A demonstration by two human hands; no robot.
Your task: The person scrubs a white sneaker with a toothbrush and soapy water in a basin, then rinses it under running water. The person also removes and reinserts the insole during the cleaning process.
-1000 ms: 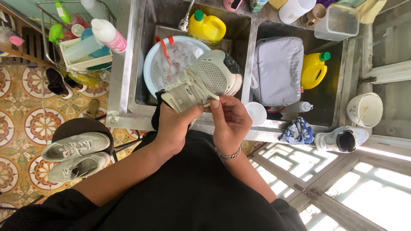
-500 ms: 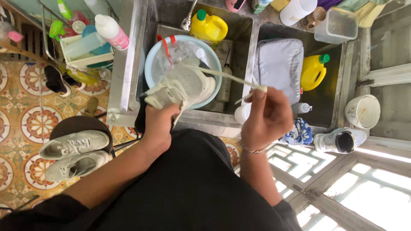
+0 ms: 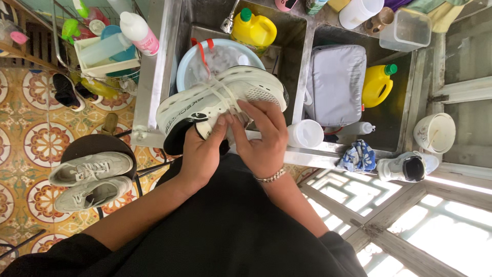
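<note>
Here, seen from the head camera, both hands meet at the centre of the view over the front edge of a steel sink. The left hand [image 3: 202, 154] grips the white sneaker [image 3: 220, 102] from below, its thumb pressed against the shoe's side next to the black heel opening. The right hand [image 3: 261, 138], with a metal bracelet [image 3: 270, 177] at the wrist, is closed on the shoe's upper, its fingers pinching among the white laces [image 3: 225, 100]. The sneaker lies tilted on its side, toe toward two o'clock, held just above a light-blue basin [image 3: 189, 64] that stands in the left sink compartment.

At nine o'clock from the hands, a pair of white sneakers [image 3: 89, 179] rests on a round dark stool [image 3: 84, 146] over the patterned tile floor [image 3: 25, 149]. At three o'clock, a white cup [image 3: 305, 134] sits on the sink's edge, with a blue floral cloth [image 3: 359, 156] and another white shoe [image 3: 407, 166] further out along the ledge.

Farther off, at one o'clock, a grey bag [image 3: 335, 82] fills the right compartment beside a yellow jug with a green cap [image 3: 378, 84]. At twelve o'clock a second yellow jug [image 3: 253, 30] stands behind the basin, under the tap [image 3: 229, 20]. At eleven o'clock a white bottle with a pink label [image 3: 138, 33] stands in a white tray [image 3: 105, 64].
</note>
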